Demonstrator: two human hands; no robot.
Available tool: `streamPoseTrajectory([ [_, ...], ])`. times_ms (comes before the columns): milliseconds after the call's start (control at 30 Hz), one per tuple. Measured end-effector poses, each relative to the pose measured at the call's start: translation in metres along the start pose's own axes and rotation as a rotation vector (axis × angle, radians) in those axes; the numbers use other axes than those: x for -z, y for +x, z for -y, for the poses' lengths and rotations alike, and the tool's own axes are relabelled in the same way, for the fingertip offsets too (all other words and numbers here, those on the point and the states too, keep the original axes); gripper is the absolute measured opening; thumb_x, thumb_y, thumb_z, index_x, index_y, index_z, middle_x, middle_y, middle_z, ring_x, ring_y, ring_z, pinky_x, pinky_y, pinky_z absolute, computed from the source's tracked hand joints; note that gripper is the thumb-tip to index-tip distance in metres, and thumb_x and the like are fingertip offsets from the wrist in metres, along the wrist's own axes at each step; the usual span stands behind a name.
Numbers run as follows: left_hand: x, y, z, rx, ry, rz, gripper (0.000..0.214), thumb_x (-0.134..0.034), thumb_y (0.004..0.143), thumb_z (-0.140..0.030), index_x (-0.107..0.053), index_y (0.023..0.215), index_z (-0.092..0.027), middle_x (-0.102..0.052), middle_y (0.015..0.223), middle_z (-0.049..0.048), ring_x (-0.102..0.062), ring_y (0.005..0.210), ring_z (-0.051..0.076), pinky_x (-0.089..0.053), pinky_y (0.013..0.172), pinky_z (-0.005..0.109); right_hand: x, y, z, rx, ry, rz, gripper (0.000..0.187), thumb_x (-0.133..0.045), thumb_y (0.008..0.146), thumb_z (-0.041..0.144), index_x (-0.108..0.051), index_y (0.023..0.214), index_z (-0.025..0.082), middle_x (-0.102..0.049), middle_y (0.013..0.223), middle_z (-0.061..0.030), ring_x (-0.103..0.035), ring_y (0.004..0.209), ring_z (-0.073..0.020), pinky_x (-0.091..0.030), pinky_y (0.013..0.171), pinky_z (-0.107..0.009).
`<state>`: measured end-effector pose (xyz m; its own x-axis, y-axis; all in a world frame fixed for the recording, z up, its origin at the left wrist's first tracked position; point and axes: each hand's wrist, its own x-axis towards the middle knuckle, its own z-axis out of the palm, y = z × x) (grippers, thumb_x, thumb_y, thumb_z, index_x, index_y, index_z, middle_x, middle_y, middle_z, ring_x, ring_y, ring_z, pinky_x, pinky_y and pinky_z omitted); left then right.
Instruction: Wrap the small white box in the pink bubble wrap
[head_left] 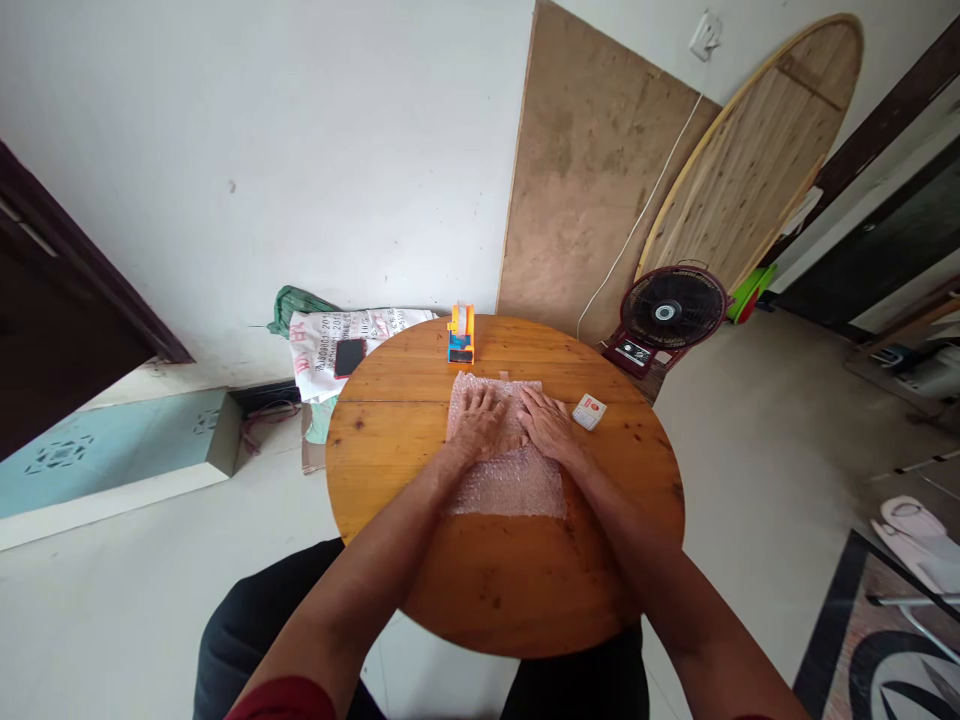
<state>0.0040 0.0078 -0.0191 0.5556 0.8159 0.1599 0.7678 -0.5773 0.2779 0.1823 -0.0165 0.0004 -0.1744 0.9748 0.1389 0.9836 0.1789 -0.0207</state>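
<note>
A sheet of clear bubble wrap [510, 485] lies on the round wooden table [390, 460] in front of me. My left hand [481, 422] rests flat on its upper left part, fingers spread. On the upper right part lies my right hand [551, 425], palm down with the fingers stretched toward the middle. Whether anything is under or inside the wrap I cannot tell. Just right of my right hand sits a small white box with a red mark [589, 411]. Beyond the wrap, near the far edge, stands an orange and blue tape dispenser [461, 335].
A dark phone [349, 357] rests on a printed white sack [315, 335] left of the table. To the right stands a dark red fan [667, 312]. Behind it, a brown board [585, 170] and a round wooden tabletop [757, 150] lean against the wall.
</note>
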Motion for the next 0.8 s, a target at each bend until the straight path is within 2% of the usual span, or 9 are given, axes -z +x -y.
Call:
streamPoseTrajectory([
  [133,0.005,-0.005,0.000,0.112,-0.016,-0.057,0.072,-0.043,0.092,-0.062,-0.047,0.145,-0.013,-0.033,0.157,0.0206,-0.020,0.149,0.041,-0.013,0.120,0.057,-0.004,-0.002,-0.003,-0.003,0.027,-0.002,0.052,-0.029,0.102,0.034,-0.039,0.149,0.015,-0.037,0.158,-0.0104,-0.034,0.144,-0.0211,-0.024,0.114,-0.040],
  [200,0.007,-0.008,0.001,0.176,-0.007,-0.082,0.066,-0.040,0.094,-0.058,-0.048,0.144,-0.014,-0.033,0.158,0.0198,-0.019,0.149,0.041,-0.014,0.118,0.060,-0.004,-0.001,-0.004,-0.004,0.040,0.006,0.053,-0.029,0.101,0.036,-0.038,0.149,0.014,-0.036,0.158,-0.0103,-0.033,0.144,-0.0220,-0.023,0.115,-0.041],
  [333,0.004,-0.009,0.003,0.201,0.047,-0.106,0.065,-0.037,0.095,-0.058,-0.048,0.144,-0.017,-0.031,0.159,0.0178,-0.017,0.150,0.039,-0.013,0.118,0.062,-0.006,0.000,-0.007,0.013,0.085,-0.001,0.054,-0.030,0.101,0.036,-0.038,0.149,0.013,-0.035,0.159,-0.0098,-0.030,0.146,-0.0231,-0.020,0.116,-0.041],
  [500,0.003,-0.007,0.003,0.197,0.105,-0.084,0.065,-0.035,0.096,-0.057,-0.045,0.146,-0.017,-0.028,0.160,0.0182,-0.014,0.151,0.038,-0.012,0.117,0.063,-0.010,0.000,-0.009,0.018,0.134,-0.022,0.055,-0.030,0.101,0.036,-0.038,0.149,0.013,-0.035,0.159,-0.0100,-0.029,0.146,-0.0234,-0.018,0.116,-0.041],
  [633,0.014,-0.006,-0.002,0.254,0.103,0.013,0.065,-0.035,0.096,-0.056,-0.041,0.149,-0.018,-0.024,0.162,0.0177,-0.011,0.151,0.040,-0.012,0.114,0.069,-0.012,0.000,-0.008,0.021,0.149,-0.047,0.054,-0.031,0.101,0.036,-0.039,0.149,0.013,-0.037,0.158,-0.0103,-0.031,0.145,-0.0234,-0.019,0.116,-0.041],
  [700,0.021,-0.012,-0.011,0.246,0.120,0.037,0.066,-0.038,0.096,-0.056,-0.039,0.150,-0.018,-0.020,0.163,0.0173,-0.009,0.152,0.040,-0.009,0.116,0.068,-0.013,0.000,-0.009,0.025,0.157,-0.066,0.054,-0.032,0.100,0.036,-0.039,0.148,0.013,-0.038,0.157,-0.0108,-0.032,0.144,-0.0241,-0.020,0.115,-0.042],
  [800,0.024,-0.031,-0.029,0.104,0.137,0.046,0.069,-0.042,0.094,-0.059,-0.037,0.151,-0.022,-0.019,0.164,0.0144,-0.010,0.152,0.037,-0.005,0.120,0.061,-0.014,0.000,-0.009,0.034,0.171,-0.087,0.053,-0.033,0.101,0.036,-0.041,0.147,0.013,-0.040,0.156,-0.0118,-0.033,0.143,-0.0251,-0.020,0.114,-0.043],
])
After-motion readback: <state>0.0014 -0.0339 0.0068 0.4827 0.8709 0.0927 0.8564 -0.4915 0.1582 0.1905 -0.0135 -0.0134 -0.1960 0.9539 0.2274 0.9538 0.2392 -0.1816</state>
